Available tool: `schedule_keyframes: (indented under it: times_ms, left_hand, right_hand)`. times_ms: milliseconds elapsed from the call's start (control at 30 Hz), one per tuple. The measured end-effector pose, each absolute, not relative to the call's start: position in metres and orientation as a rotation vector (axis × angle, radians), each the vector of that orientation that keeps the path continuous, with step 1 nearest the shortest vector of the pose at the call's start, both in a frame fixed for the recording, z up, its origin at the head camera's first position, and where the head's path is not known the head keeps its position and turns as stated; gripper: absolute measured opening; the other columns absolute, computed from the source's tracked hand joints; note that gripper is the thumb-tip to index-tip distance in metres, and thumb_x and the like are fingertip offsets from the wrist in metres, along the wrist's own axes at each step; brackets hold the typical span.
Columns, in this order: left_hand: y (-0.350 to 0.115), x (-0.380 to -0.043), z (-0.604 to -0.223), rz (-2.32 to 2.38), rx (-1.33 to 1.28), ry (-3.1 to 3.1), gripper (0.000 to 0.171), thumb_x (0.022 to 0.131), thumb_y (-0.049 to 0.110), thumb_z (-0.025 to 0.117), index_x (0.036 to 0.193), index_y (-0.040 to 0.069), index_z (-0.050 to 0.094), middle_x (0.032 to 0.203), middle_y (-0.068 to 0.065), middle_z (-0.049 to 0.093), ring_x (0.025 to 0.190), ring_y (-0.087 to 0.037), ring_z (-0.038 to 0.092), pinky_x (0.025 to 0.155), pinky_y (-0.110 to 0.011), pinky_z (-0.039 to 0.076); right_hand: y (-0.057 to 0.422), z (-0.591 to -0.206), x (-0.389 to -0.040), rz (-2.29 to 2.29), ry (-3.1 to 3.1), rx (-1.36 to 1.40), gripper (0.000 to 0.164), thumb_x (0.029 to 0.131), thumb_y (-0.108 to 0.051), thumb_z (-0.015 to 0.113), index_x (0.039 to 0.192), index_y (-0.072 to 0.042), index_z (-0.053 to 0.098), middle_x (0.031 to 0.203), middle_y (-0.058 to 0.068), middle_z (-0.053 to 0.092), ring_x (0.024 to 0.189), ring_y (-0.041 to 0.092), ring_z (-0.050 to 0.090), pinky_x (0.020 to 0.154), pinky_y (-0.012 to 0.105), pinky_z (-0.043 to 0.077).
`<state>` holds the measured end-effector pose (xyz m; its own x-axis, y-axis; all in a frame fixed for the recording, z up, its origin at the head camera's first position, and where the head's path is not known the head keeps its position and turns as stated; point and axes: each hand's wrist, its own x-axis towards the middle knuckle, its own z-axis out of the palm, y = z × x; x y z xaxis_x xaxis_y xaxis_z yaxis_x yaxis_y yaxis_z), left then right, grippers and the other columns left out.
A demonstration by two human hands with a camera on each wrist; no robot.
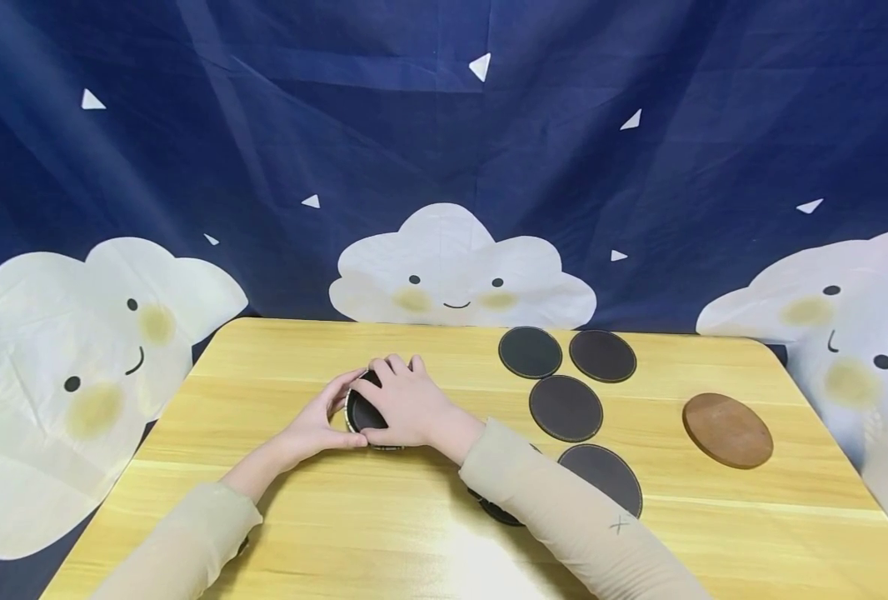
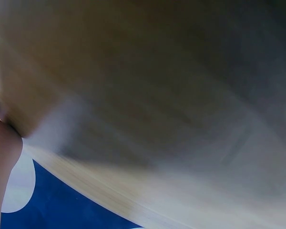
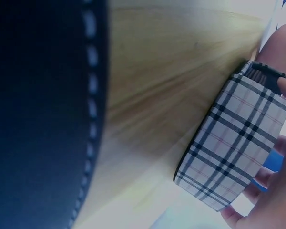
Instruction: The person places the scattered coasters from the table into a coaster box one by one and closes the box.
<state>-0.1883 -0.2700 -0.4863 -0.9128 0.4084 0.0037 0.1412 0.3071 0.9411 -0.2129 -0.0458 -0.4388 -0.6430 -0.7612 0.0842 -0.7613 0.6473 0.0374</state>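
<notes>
In front, the right sleeve (image 1: 564,508) crosses above two black discs (image 1: 606,471) on the bench (image 1: 384,533), partly hiding both. Beyond them, toward the bench's left side, the left hand (image 1: 316,425) curls its fingers around a round plaid-sided holder (image 3: 231,143) while the right hand (image 1: 414,406) grips its rim from above, a brown disc (image 1: 727,430) lying well to the right. Farther back, three more black discs (image 1: 566,407) lie close together before a blue cloud-patterned curtain (image 1: 414,125).
</notes>
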Motion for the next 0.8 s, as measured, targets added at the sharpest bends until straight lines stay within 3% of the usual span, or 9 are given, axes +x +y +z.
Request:
schedule_keyframes:
  times_ms: [100,333,500,667,800]
  left_hand:
    - [-0.27,-0.189,-0.487,1.652,0.498,2.338,0.108,0.08,0.015,0.095,0.166,0.01,0.03,0.163,-0.025,0.042,0.15,-0.045,0.04,0.11,-0.005,0.033]
    - [-0.27,-0.189,-0.488,1.662,0.503,2.336,0.107,0.081,0.015,0.094,0.166,0.01,0.03,0.162,-0.023,0.045,0.146,-0.026,0.048,0.111,-0.006,0.034]
    - [-0.27,-0.189,-0.488,1.672,0.513,2.33,0.106,0.081,0.015,0.094,0.166,0.011,0.031,0.16,-0.023,0.047,0.147,-0.033,0.046,0.111,-0.007,0.035]
    - [-0.269,-0.19,-0.489,1.68,0.506,2.33,0.108,0.079,0.014,0.095,0.166,0.011,0.032,0.156,-0.024,0.049,0.144,-0.03,0.049,0.11,-0.007,0.036]
    - [-0.269,-0.189,-0.489,1.697,0.505,2.327,0.108,0.078,0.012,0.096,0.165,0.008,0.032,0.156,-0.027,0.049,0.146,-0.04,0.046,0.11,-0.005,0.035]
  right_hand:
    - [-0.045,-0.437,-0.212,-0.008,-2.773,1.286,0.072,0.093,-0.066,0.067,0.154,-0.032,0.049,0.151,0.002,0.052,0.138,0.025,0.047,0.106,0.05,0.043]
    - [-0.038,-0.429,-0.209,-0.006,-2.764,1.325,0.073,0.093,-0.066,0.068,0.154,-0.029,0.05,0.152,0.005,0.051,0.139,0.025,0.048,0.108,0.048,0.046]
    - [-0.028,-0.424,-0.204,-0.019,-2.731,1.363,0.073,0.093,-0.066,0.068,0.153,-0.028,0.052,0.15,0.005,0.053,0.137,0.024,0.049,0.107,0.045,0.046]
    - [-0.014,-0.415,-0.197,-0.064,-2.696,1.407,0.072,0.093,-0.065,0.067,0.152,-0.027,0.053,0.148,0.007,0.056,0.138,0.025,0.049,0.107,0.045,0.046]
    - [0.0,-0.41,-0.191,-0.119,-2.667,1.424,0.072,0.092,-0.064,0.069,0.151,-0.026,0.054,0.145,0.007,0.056,0.135,0.026,0.05,0.106,0.045,0.046]
